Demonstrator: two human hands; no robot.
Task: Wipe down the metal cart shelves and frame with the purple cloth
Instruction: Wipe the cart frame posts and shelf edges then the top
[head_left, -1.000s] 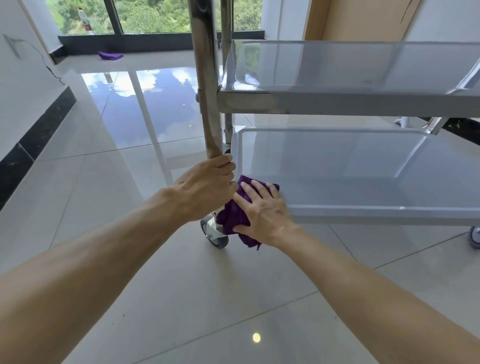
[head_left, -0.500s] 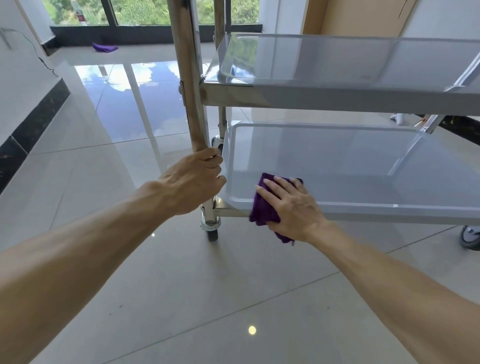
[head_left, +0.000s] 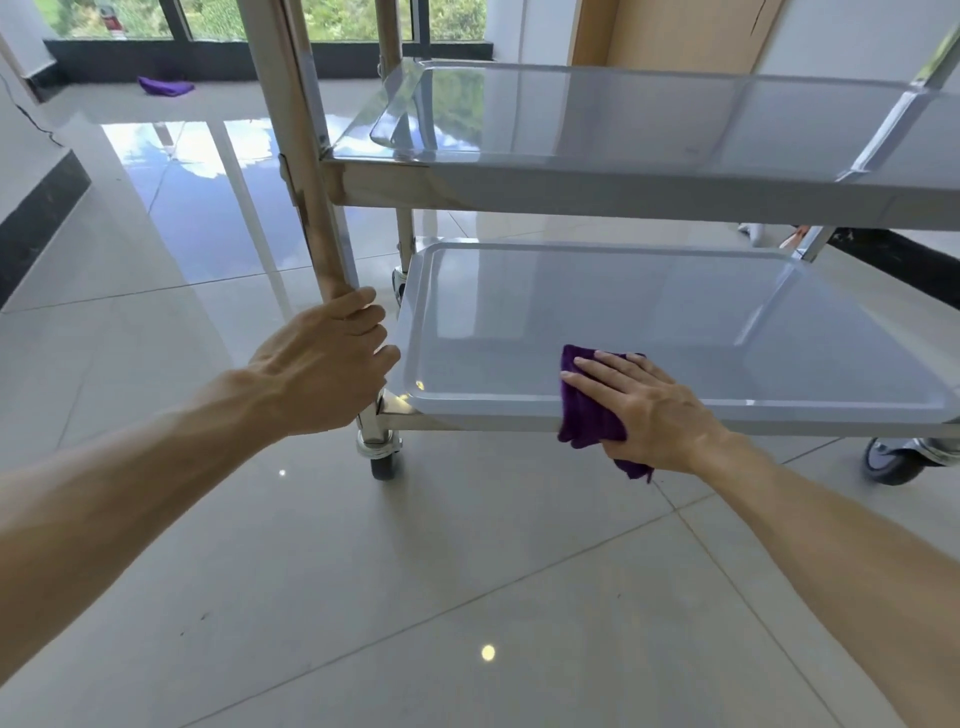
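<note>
A crumpled purple cloth (head_left: 584, 410) is draped over the front rim of the lower stainless-steel cart shelf (head_left: 649, 322), part of it lying on the shelf's tray surface and part hanging below the edge. It is pressed down by the right hand (head_left: 649, 410), whose fingers (head_left: 605, 371) are laid flat and spread over the fabric, with the thumb tucked under the hanging part; the cloth is thus held between palm and rim rather than bunched in a fist.

The left hand (head_left: 327, 369) is closed around the polished round metal upright post (head_left: 306, 197) at the cart's front left corner, just above the level of the lower shelf, the fingers (head_left: 358, 317) wrapped fully about the tube. Below this hand, a small grey caster wheel (head_left: 382, 465) is seen touching the floor. A 2nd, larger caster (head_left: 893, 460) is visible at the right edge, partly cut off.

Above the lower shelf, the upper shiny steel shelf (head_left: 649, 130) is fixed to the same post, and trees and sky are reflected in its left end. Both shelves are bare apart from the cloth.

The cart stands on a glossy pale tiled floor (head_left: 441, 597). Well apart from it, near a dark-framed window (head_left: 182, 21) at the far left, a 2nd purple cloth (head_left: 165, 85) lies on the floor. A light wooden door panel (head_left: 675, 36) is seen behind the upper shelf.
</note>
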